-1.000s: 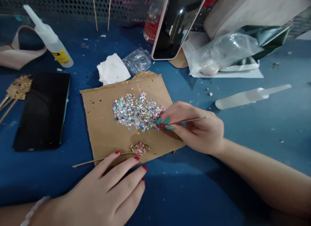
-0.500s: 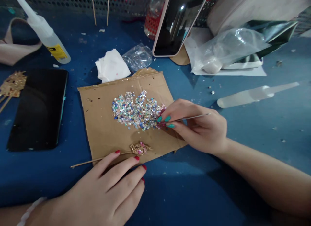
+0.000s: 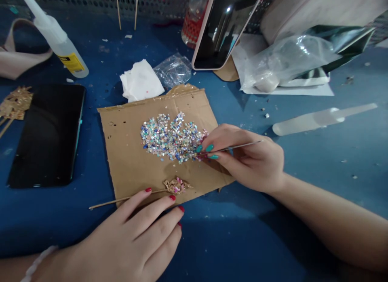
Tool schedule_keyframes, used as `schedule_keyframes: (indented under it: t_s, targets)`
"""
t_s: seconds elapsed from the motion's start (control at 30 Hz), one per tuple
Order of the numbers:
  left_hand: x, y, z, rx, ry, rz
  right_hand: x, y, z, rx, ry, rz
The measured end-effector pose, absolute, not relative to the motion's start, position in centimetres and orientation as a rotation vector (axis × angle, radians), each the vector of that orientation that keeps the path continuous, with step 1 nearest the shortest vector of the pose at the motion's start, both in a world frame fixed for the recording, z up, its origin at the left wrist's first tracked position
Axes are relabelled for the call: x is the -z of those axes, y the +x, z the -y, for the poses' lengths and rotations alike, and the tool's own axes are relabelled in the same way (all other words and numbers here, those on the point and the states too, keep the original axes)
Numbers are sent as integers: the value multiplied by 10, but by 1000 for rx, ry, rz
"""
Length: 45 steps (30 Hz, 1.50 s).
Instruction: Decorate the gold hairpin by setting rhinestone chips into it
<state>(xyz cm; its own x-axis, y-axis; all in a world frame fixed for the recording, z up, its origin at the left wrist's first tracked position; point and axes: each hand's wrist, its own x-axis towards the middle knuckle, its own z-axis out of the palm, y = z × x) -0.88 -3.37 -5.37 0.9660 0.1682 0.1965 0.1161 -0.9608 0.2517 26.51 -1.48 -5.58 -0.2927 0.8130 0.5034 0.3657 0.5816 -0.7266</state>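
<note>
My right hand (image 3: 251, 158) pinches a thin metal rod-like tool (image 3: 242, 146) between thumb and fingers; its exact kind is unclear. The tool's tip is at the lower right edge of a heap of shiny blue, white and pink chips (image 3: 169, 136). Under the heap lies a piece of brown cardboard (image 3: 130, 160). A gold hairpin (image 3: 176, 185) with pink chips on its ornate head rests across the cardboard's front edge. My left hand (image 3: 136, 233) lies flat with fingers out, its index finger at the pin's stem. The left thumb is hidden.
Left are a glue bottle (image 3: 68, 47), a black phone (image 3: 48, 136) and gold ornaments (image 3: 15, 104). Behind the cardboard sit a crumpled tissue (image 3: 141, 81) and an upright phone (image 3: 228, 27). Right are a clear plastic bag (image 3: 291, 57) and another bottle (image 3: 309, 121).
The whole view has shifted very slightly. Both hands, the tool and the hairpin keep their places.
</note>
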Motion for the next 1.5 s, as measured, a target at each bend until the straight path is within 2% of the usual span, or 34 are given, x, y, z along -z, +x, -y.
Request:
schedule_keyframes:
  t_s: [1.5]
  targets:
    - [53, -12, 35, -252, 2888, -220, 47, 264, 16, -598, -771, 2068]
